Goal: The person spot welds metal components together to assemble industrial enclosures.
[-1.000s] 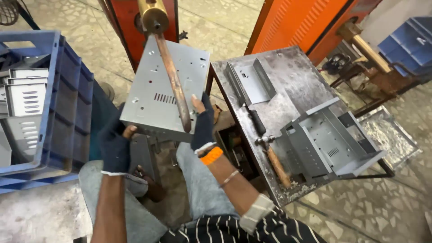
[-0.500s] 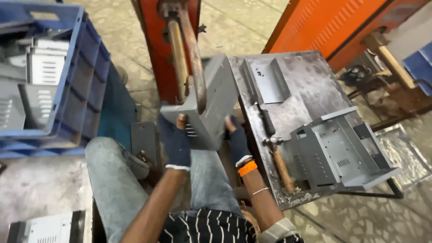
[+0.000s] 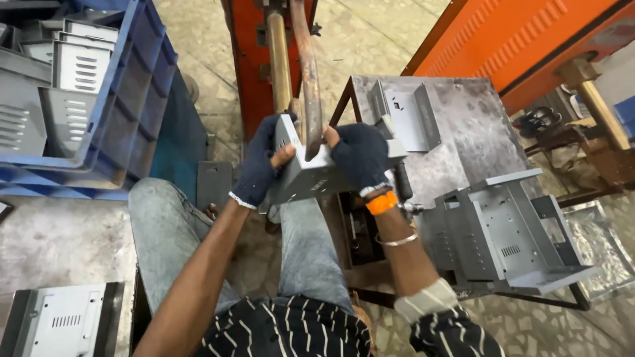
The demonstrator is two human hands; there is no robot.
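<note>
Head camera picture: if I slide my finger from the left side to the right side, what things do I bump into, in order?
Blue crate of grey metal parts → left hand → grey metal box held by both hands → right hand → bent grey bracket on the steel table → open grey metal chassis.

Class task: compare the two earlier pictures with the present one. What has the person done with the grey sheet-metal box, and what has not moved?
The grey metal box, first held flat and wide under the copper arms, was turned on edge and now sits narrow between them. The left hand and right hand kept hold of it throughout. The blue crate, metal table and open chassis stayed put.
</note>
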